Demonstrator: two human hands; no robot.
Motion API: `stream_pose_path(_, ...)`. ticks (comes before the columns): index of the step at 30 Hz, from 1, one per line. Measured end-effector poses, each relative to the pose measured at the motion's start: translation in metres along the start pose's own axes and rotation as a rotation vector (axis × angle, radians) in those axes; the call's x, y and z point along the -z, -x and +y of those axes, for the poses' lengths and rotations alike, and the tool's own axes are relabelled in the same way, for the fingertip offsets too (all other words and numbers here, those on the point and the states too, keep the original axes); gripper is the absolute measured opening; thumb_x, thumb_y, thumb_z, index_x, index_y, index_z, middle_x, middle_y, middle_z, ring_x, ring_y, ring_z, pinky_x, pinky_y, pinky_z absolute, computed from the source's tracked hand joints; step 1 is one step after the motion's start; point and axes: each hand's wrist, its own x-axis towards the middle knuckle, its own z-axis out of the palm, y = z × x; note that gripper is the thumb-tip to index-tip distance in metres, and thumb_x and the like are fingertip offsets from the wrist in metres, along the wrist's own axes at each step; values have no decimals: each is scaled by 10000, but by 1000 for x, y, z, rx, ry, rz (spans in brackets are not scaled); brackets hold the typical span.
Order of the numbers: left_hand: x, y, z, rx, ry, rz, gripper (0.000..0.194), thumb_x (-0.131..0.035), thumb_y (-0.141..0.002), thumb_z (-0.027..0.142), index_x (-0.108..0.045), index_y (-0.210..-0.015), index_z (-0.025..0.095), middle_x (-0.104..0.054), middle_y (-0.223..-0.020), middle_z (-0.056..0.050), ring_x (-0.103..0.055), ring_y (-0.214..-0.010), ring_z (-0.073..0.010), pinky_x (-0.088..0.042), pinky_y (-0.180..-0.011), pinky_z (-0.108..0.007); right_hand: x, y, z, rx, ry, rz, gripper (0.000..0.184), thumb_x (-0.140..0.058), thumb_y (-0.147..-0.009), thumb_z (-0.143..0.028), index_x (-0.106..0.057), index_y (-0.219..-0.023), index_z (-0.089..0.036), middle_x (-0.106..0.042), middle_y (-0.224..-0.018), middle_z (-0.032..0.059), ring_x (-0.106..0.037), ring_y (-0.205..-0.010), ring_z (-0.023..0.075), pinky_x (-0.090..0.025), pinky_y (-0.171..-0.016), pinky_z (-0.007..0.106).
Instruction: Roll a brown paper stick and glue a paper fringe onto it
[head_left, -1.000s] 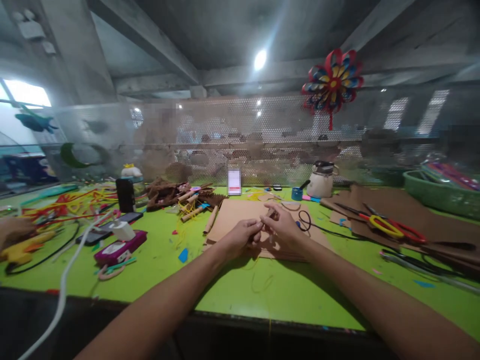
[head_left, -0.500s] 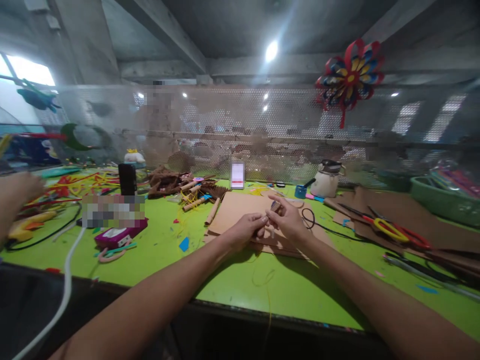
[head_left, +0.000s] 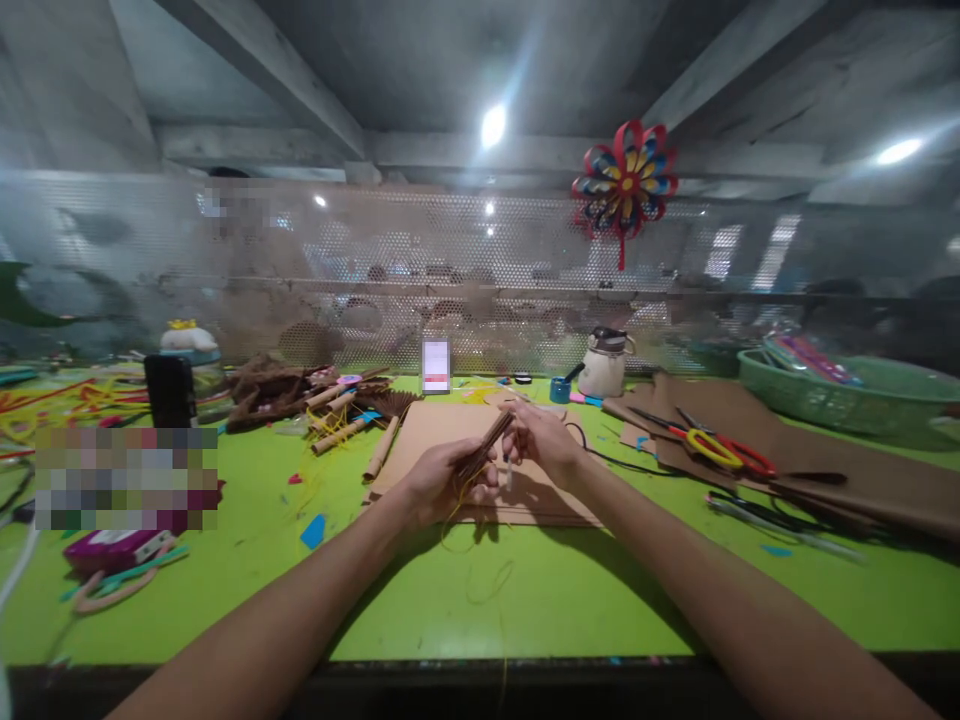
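Observation:
Above the kraft cardboard sheets (head_left: 420,440), my left hand (head_left: 442,480) is closed around a narrow bundle of folded brown paper (head_left: 486,446), which tilts up to the right. Thin yellow thread (head_left: 491,585) trails from that hand and loops down over the table edge. My right hand (head_left: 547,440) has its fingers curled at the bundle's upper end, touching it. A small whitish tip (head_left: 509,474) shows under the right fingers; what it belongs to is hidden. A black cord (head_left: 626,459) runs off to the right from near this hand.
On the green table (head_left: 420,610), brown paper (head_left: 810,440) lies right with scissors (head_left: 712,448). A green basket (head_left: 900,400), a kettle (head_left: 604,365) and a phone (head_left: 436,366) stand farther back. Paper rolls (head_left: 382,448) and a purple box (head_left: 120,545) lie left.
The folded brown paper now shows plainly between my hands, tilted upward. My left hand has turned and opened the view onto it. The camera has swung right, and another hand at far left is gone from view.

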Motion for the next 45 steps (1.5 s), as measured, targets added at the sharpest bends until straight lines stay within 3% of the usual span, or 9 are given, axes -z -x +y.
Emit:
stream_pose_path(8,-2,1,2,11,-38,-93,323,-361,-862,336,-570,-871,90,-647,-743,-137,-610,-643,-189,-455,-523,-262,-4,3,-7,84,53,-99,362,-641,-699,-431,-607,-914,-141,-578,-600,-4,-480,-466,78,-362,-458,212)
stream_pose_path(13,-7,4,5,55,-56,-126,396,-344,-857,409,-566,-959,97,-659,-811,-154,-626,-751,-234,-481,-640,-336,-4,5,-8,108,110,-112,296,-624,-711,-418,-604,-799,-136,-559,-562,-13,-460,-441,66,-349,-440,202)
stream_pose_path(18,-7,4,7,139,11,-53,450,-372,-842,487,-579,-954,103,-649,-882,-164,-612,-778,-217,-455,-734,-364,1,4,-8,94,145,-148,286,-597,-734,-426,-592,-741,-140,-544,-570,-12,-456,-456,70,-332,-440,204)
stream_pose_path(30,-6,2,5,108,-14,145,416,-456,-817,492,-582,-945,117,-622,-794,-113,-585,-727,-190,-455,-696,-327,2,2,-5,55,194,-96,332,-612,-716,-447,-540,-635,-133,-504,-466,-29,-392,-379,50,-268,-391,193)
stream_pose_path(34,-8,3,5,68,-126,168,449,-465,-798,531,-586,-939,121,-607,-833,-113,-568,-694,-170,-439,-651,-289,1,2,-5,40,197,-89,359,-616,-704,-467,-532,-606,-132,-494,-448,-31,-382,-366,50,-257,-378,196)
stream_pose_path(38,-9,3,12,0,-403,147,389,-546,-761,491,-601,-883,125,-599,-874,-105,-541,-703,-154,-406,-613,-253,-1,1,-6,31,201,-90,373,-621,-694,-478,-520,-580,-138,-488,-438,-35,-375,-362,49,-250,-372,197)
stream_pose_path(42,-14,2,15,-81,-699,182,264,-653,-688,368,-591,-772,126,-558,-703,-24,-486,-626,-120,-355,-556,-225,-2,2,-6,25,205,-55,391,-638,-670,-490,-515,-555,-138,-478,-433,-39,-371,-359,47,-247,-371,196)
stream_pose_path(45,-17,1,14,-70,-723,163,230,-626,-705,357,-555,-751,143,-504,-611,21,-439,-532,-95,-330,-508,-222,-2,2,-4,25,212,-57,406,-641,-665,-503,-518,-545,-135,-477,-437,-36,-375,-368,46,-260,-381,196)
